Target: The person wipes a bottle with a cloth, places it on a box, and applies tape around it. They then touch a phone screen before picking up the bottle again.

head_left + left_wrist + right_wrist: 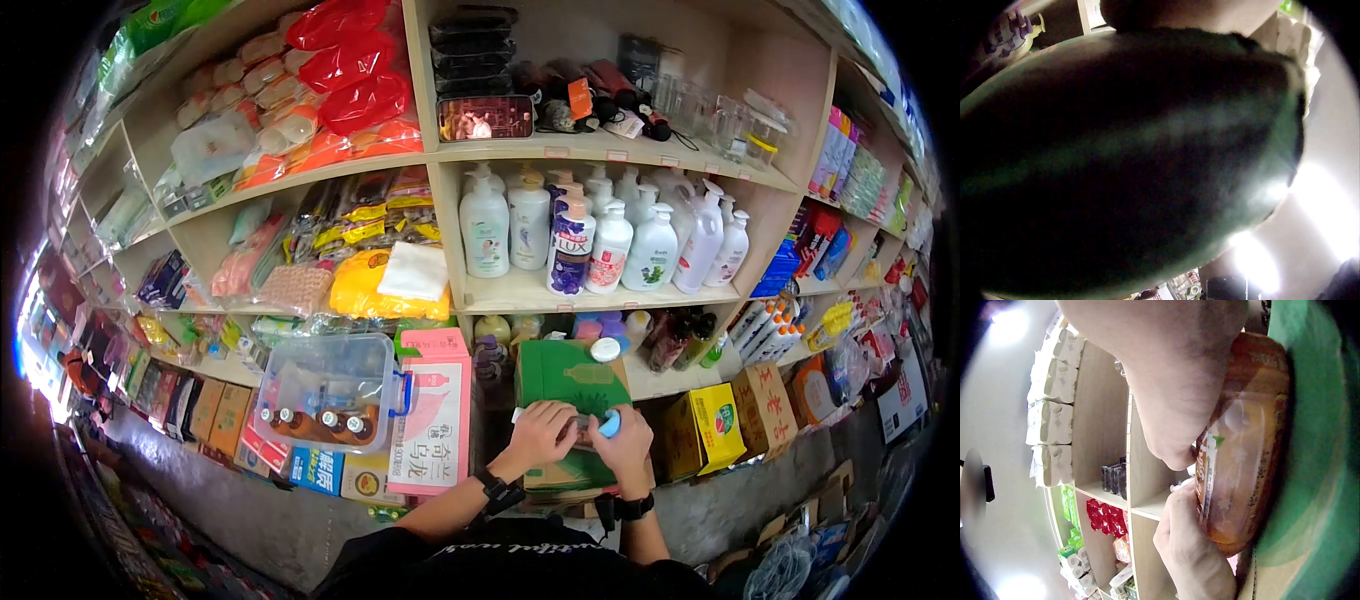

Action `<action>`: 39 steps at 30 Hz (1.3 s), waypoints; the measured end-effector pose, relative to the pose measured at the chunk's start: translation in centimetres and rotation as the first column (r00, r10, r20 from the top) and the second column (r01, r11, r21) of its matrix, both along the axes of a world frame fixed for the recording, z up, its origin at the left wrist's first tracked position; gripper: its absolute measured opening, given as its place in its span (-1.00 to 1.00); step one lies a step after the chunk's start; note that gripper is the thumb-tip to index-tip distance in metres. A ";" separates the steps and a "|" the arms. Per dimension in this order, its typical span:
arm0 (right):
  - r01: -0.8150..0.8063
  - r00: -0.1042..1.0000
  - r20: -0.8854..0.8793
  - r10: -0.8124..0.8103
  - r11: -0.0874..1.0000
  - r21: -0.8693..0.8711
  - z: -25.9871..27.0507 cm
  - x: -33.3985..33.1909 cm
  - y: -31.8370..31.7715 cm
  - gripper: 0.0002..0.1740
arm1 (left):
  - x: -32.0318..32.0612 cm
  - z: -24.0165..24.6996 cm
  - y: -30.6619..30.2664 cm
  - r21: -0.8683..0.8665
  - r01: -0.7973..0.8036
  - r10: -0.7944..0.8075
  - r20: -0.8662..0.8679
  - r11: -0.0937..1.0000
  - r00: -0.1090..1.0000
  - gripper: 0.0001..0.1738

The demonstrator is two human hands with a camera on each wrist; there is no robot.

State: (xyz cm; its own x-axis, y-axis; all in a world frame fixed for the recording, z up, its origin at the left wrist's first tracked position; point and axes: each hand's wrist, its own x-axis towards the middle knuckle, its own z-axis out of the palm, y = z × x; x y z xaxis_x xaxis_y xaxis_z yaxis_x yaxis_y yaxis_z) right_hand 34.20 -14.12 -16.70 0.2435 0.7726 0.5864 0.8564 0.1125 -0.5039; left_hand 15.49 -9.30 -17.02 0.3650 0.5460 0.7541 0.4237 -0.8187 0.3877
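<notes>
Both hands hold an amber see-through bottle (1244,456) with a printed label, lying sideways over a green carton (545,375). My left hand (540,437) curls its fingers round the bottle's left part. At the other end my right hand (627,452) grips it, next to a light-blue cap-like piece (610,424) by the thumb and fingers. The bottle's middle is largely covered by fingers in the head view. A round white lid-like thing (604,349) sits on the carton's far part. A dark green surface (1129,156) fills most of the left wrist view.
Left of the carton stand a pink box (432,415) and a clear plastic bin (380,350) holding several brown bottles. Shelves ahead carry pump bottles (570,245) and a phone (486,118). To the right is a yellow carton (705,428).
</notes>
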 end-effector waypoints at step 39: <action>-0.007 1.000 0.017 0.007 1.000 0.024 0.8 -0.1 -0.1 -0.58 | 0.3 -0.4 0.2 -0.024 -0.015 0.014 -0.012 1.000 1.000 -0.77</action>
State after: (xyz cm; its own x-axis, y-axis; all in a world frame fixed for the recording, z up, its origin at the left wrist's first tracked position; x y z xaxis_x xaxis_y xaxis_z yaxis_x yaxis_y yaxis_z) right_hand 34.15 -14.25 -15.93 0.2281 0.7596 0.6091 0.8638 0.1308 -0.4866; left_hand 15.75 -9.09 -17.37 0.3657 0.5692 0.7364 0.4400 -0.8029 0.4022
